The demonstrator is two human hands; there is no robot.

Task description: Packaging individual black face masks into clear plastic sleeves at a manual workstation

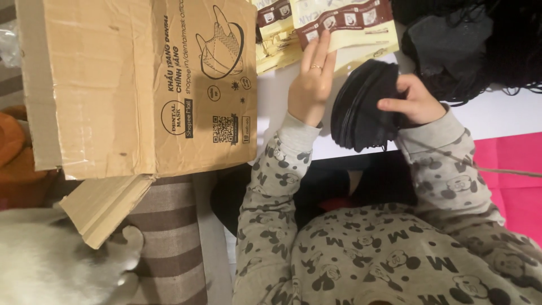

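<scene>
The right hand [415, 101] pinches a fanned stack of black masks [364, 107] just right of the cardboard box [141, 85], on the white table [497, 116]. The left hand [310, 79] lies flat, open, empty, beside it. Squaring the stack's edges suits; the box crowds the left.

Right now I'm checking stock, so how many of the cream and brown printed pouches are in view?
2 clearly: one pouch at the top edge above the left hand, another pouch just left of it beside the cardboard box. More may lie hidden beneath them.
</scene>
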